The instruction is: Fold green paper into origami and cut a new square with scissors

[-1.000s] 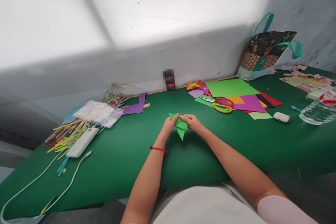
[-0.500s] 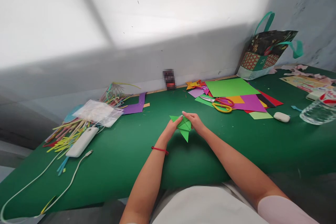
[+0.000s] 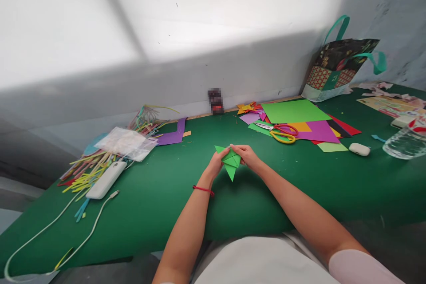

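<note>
A folded green paper piece (image 3: pixel 232 160) with pointed flaps is held up between both hands, over the middle of the green table. My left hand (image 3: pixel 217 159) pinches its left side, with the thumb lying across the upper edge. On the other side, my right hand (image 3: pixel 246 154) grips the upper right edge, its fingertips close to the left thumb. One flap points down toward me and another pokes out to the upper left. The fingers behind the paper are partly hidden.
Scissors (image 3: pixel 282 133) lie on coloured paper sheets (image 3: pixel 296 111) at the right, near a white case (image 3: pixel 359 149), a clear cup (image 3: pixel 404 142) and a bag (image 3: pixel 336 71). Paper strips (image 3: pixel 89 173), a white power bank (image 3: pixel 106 180) and a cable (image 3: pixel 96 222) occupy the left.
The green folded paper has turned slightly in my hands, its lower point swinging a little to the left. Both hands still hold it at nearly the same place.
</note>
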{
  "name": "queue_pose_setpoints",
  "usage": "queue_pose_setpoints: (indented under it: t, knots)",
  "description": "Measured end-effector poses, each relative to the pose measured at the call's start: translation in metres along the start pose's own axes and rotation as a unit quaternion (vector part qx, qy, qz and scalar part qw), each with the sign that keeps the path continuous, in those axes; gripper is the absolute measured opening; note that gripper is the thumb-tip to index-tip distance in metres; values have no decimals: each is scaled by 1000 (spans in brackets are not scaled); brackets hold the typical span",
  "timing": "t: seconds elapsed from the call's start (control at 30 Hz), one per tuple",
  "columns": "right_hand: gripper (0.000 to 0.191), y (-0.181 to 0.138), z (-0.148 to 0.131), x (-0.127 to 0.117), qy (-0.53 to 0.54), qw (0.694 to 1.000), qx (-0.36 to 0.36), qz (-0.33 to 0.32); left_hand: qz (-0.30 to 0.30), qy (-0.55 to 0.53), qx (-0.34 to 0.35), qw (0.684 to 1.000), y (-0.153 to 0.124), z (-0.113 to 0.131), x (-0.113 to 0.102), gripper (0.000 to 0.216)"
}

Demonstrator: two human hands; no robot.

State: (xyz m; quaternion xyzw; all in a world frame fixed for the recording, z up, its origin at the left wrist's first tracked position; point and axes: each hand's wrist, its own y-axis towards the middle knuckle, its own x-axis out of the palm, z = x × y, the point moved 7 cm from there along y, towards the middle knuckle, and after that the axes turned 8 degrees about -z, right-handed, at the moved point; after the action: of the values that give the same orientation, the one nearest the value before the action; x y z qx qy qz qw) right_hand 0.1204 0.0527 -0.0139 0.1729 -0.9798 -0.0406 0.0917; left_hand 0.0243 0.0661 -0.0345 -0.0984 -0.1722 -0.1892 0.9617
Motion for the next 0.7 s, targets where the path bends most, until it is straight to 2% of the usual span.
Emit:
queue_pose_setpoints:
  t: [0.3,0.4,0.57,0.7]
  knots:
    - [53,0,3,0,18,1000,7,-8,4,-17,4,1000,0,-1,2,24]
    - [54,2,6,-6,17,999,18,29,-6,3,1,1000,3,-1,2,30]
    - [55,3,10,-28,31,989,16,142,-38,46,-13,998,7,-2,4,39]
    - [55,1,8,-32,17,987,7,160,-57,109,2,992,6,-1,7,39]
